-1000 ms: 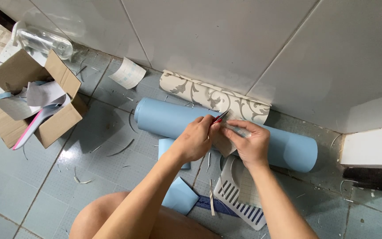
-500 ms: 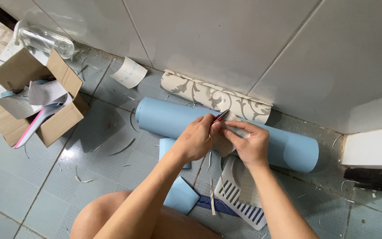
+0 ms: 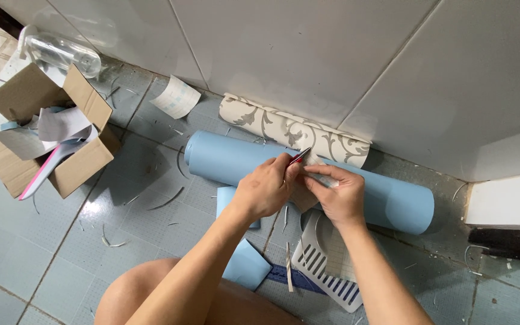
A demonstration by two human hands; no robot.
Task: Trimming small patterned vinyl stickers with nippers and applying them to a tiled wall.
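Cutting is under way at the middle of the floor: the left hand [image 3: 266, 192] grips a small red-handled knife [image 3: 299, 156], fingers closed tight around it, its tip at the top edge of a small paper piece [image 3: 301, 195]. The right hand [image 3: 338, 195] pinches that same piece from the other side, fingers closed on it, holding it just above the blue roll [image 3: 230, 159].

Judging by the litter, a fair amount of trimming looks done: thin curled slivers [image 3: 173, 197] lie scattered over the floor tiles [image 3: 61, 241], and blue offcuts [image 3: 245, 265] sit near the knee. The piece in hand appears only partly trimmed; how much of its edge is left I cannot tell, since the hands cover most of it.

A patterned roll [image 3: 272, 126] lies against the wall behind the blue one. A white slotted grille [image 3: 323, 274] rests below the right hand. A cardboard box [image 3: 43, 141] of scraps stands well apart at the left, with a clear bottle [image 3: 61, 54] beyond it.
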